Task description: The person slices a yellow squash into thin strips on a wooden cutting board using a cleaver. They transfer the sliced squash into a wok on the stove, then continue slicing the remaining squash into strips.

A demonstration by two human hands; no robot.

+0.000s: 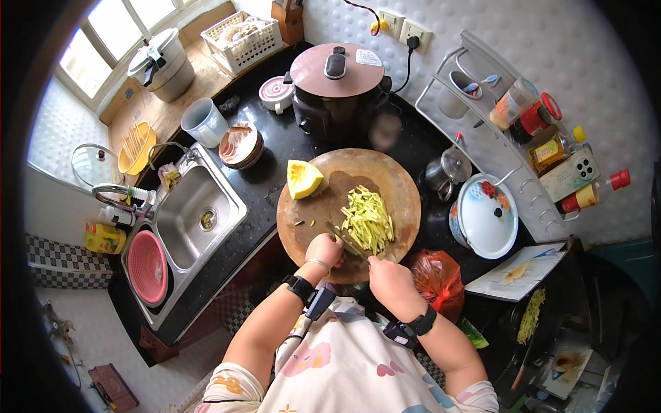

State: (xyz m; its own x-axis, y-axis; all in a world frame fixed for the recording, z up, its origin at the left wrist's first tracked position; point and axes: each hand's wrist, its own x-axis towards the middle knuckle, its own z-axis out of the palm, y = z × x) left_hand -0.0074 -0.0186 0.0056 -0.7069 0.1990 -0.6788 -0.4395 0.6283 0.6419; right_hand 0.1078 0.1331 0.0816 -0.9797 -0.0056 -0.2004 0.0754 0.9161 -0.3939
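Note:
My right hand (390,281) grips the handle of a kitchen knife (353,245), whose blade lies low over a round wooden chopping board (320,222). Beside the blade, at the board's near edge, is my left hand (326,250) with its fingers curled; whether it holds a piece of food cannot be told. A heap of green-yellow vegetable strips (367,219) lies just beyond the knife. At the board's far left sits a wedge of yellow squash or melon (303,179), and a few small green scraps lie nearer to my left hand.
A lidded electric cooker (338,69) stands behind the board. To the left are stacked bowls (240,145) and a steel sink (188,219). A red plastic bag (439,284) and a white enamel pot (485,217) are at the right, below a wall rack with bottles (552,152).

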